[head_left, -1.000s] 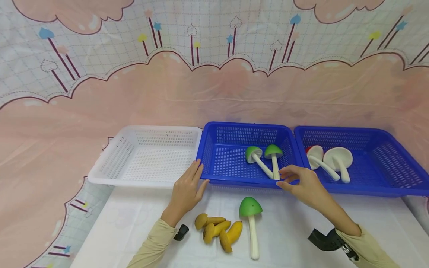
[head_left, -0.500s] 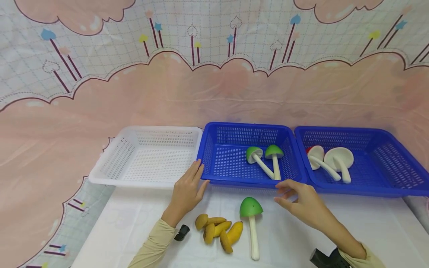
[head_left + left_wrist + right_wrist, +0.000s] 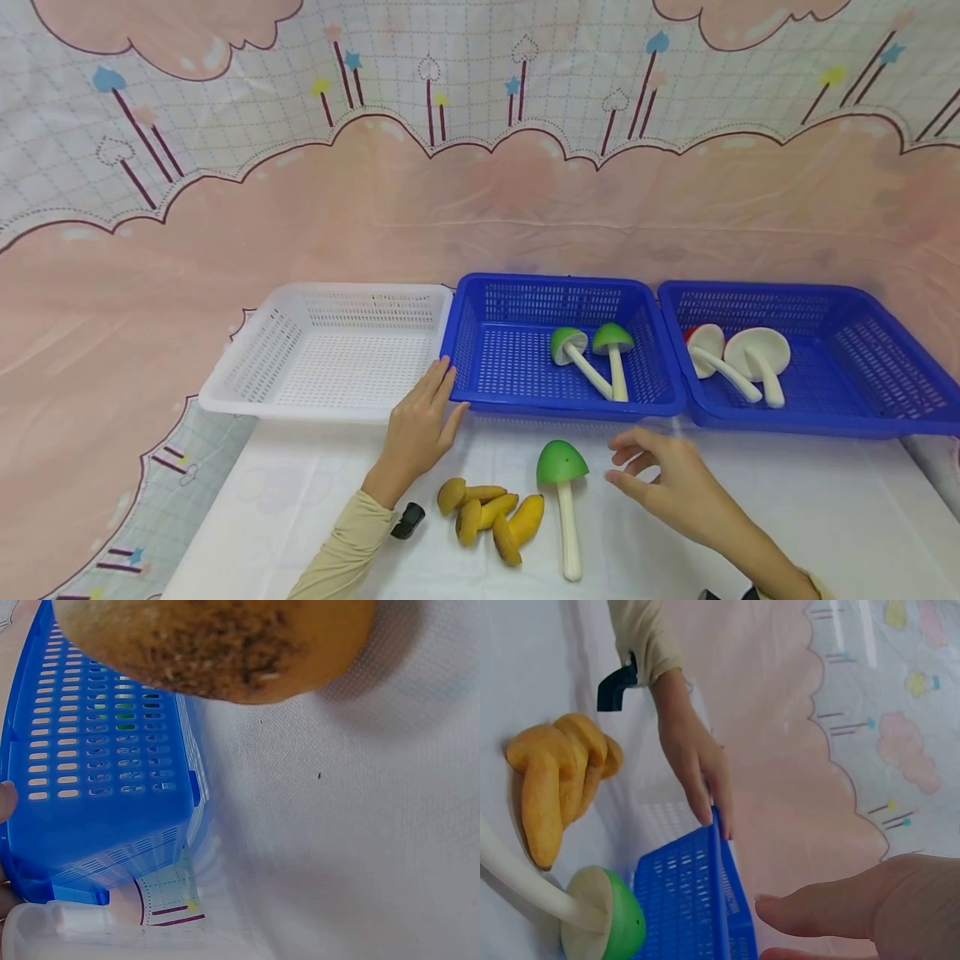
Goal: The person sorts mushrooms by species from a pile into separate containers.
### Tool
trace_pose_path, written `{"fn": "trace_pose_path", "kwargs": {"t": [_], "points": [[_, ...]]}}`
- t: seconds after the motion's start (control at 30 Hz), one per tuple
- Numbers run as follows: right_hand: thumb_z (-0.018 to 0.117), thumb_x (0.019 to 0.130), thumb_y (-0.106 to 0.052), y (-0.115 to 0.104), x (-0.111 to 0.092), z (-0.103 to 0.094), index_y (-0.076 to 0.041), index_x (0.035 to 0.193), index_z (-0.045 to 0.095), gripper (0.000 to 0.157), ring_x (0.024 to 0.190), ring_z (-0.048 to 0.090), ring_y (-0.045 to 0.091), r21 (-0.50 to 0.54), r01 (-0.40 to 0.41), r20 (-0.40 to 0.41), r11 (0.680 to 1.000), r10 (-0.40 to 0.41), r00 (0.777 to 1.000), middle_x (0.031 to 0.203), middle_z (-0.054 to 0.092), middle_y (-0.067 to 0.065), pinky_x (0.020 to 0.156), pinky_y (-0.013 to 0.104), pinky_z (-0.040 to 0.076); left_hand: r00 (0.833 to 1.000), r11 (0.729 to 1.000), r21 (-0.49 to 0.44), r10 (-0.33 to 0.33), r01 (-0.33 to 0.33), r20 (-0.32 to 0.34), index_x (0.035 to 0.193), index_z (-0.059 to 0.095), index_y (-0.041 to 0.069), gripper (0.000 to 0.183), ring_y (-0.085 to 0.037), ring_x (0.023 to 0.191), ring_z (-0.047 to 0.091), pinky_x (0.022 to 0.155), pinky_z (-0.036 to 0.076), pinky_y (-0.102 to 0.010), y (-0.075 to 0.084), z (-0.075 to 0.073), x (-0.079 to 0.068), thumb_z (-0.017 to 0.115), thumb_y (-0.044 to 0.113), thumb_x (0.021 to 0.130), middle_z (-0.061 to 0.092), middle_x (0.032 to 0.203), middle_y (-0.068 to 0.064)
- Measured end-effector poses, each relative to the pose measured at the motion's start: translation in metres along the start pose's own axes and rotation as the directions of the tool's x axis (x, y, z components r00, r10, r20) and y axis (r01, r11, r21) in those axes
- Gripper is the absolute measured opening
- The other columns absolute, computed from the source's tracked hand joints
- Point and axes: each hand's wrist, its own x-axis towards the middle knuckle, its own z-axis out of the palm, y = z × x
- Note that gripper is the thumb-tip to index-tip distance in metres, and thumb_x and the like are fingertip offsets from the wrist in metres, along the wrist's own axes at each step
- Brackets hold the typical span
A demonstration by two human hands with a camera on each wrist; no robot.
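My left hand point(image 3: 416, 432) rests with straight fingers on the front left corner of the middle blue basket point(image 3: 547, 408). My right hand point(image 3: 675, 487) holds nothing and hovers right of a green-capped toy mushroom point(image 3: 562, 463), fingers loosely bent and apart from it. That mushroom lies on the white cloth with its stem toward me. Left of it lie several yellow-brown toy mushrooms point(image 3: 517, 529), one large and close in the left wrist view. Inside the middle basket are two green-capped mushrooms point(image 3: 613, 337). Only part of my right hand point(image 3: 840, 900) shows in the right wrist view.
A white basket point(image 3: 281, 410) stands left of the middle one. On the right, another blue basket point(image 3: 832, 421) holds two white-stemmed mushrooms point(image 3: 757, 354), one red-edged. A patterned pink cloth point(image 3: 480, 192) hangs behind.
My right hand has moved from the middle basket's front rim down toward me, over the white cloth beside the green-capped mushroom. My left hand has stayed at the basket corner.
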Motion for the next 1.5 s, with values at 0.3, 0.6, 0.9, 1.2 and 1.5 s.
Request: {"fn": "trace_pose_path", "kwargs": {"t": [0.3, 0.6, 0.9, 1.2, 1.5], "points": [[0.072, 0.084, -0.024, 0.001, -0.006, 0.015, -0.007, 0.1, 0.065, 0.025, 0.075, 0.061, 0.008, 0.043, -0.027, 0.095, 0.999, 0.023, 0.995, 0.09, 0.067, -0.003, 0.063, 0.022, 0.052, 1.0, 1.0, 0.002, -0.019, 0.019, 0.021, 0.129, 0.053, -0.007, 0.05, -0.033, 0.128, 0.044, 0.099, 0.044, -0.041, 0.001, 0.0, 0.0, 0.06, 0.026, 0.091, 0.046, 0.14, -0.021], [0.073, 0.083, -0.02, 0.012, -0.008, 0.05, -0.002, 0.099, 0.064, 0.025, 0.071, 0.06, 0.01, 0.102, -0.106, 0.179, 0.989, 0.086, 0.98, 0.087, 0.065, -0.001, 0.06, 0.02, 0.052, 1.0, 1.0, 0.004, -0.001, 0.001, 0.001, 0.129, 0.053, -0.007, 0.052, -0.034, 0.127, 0.046, 0.097, 0.045, -0.043, 0.0, 0.001, 0.0, 0.062, 0.026, 0.09, 0.046, 0.139, -0.022], [0.083, 0.07, -0.018, 0.031, -0.016, 0.095, 0.0, 0.101, 0.054, 0.046, 0.06, 0.047, 0.01, 0.081, -0.203, 0.139, 0.976, 0.191, 0.972, 0.075, 0.053, -0.001, 0.051, 0.021, 0.043, 1.0, 1.0, 0.0, 0.001, -0.001, 0.002, 0.129, 0.053, -0.007, 0.052, -0.035, 0.127, 0.046, 0.098, 0.044, -0.043, 0.0, 0.001, 0.002, 0.062, 0.026, 0.09, 0.046, 0.139, -0.022], [0.079, 0.066, 0.002, 0.033, -0.014, 0.1, 0.005, 0.106, 0.054, 0.047, 0.06, 0.054, 0.014, 0.225, -0.243, 0.093, 0.944, 0.227, 0.969, 0.076, 0.056, 0.003, 0.047, 0.023, 0.05, 1.0, 1.0, -0.002, 0.005, -0.005, -0.01, 0.129, 0.053, -0.007, 0.052, -0.034, 0.127, 0.046, 0.098, 0.044, -0.043, 0.0, 0.002, 0.001, 0.063, 0.026, 0.09, 0.046, 0.139, -0.022], [0.079, 0.07, -0.004, 0.015, -0.016, 0.067, 0.0, 0.111, 0.056, 0.047, 0.067, 0.058, 0.011, 0.191, -0.19, 0.122, 0.963, 0.169, 0.978, 0.083, 0.06, 0.001, 0.058, 0.024, 0.051, 1.0, 1.0, 0.012, -0.005, 0.005, 0.003, 0.129, 0.054, -0.006, 0.051, -0.033, 0.127, 0.046, 0.097, 0.045, -0.042, 0.0, 0.001, -0.001, 0.062, 0.025, 0.09, 0.047, 0.139, -0.021]]}}
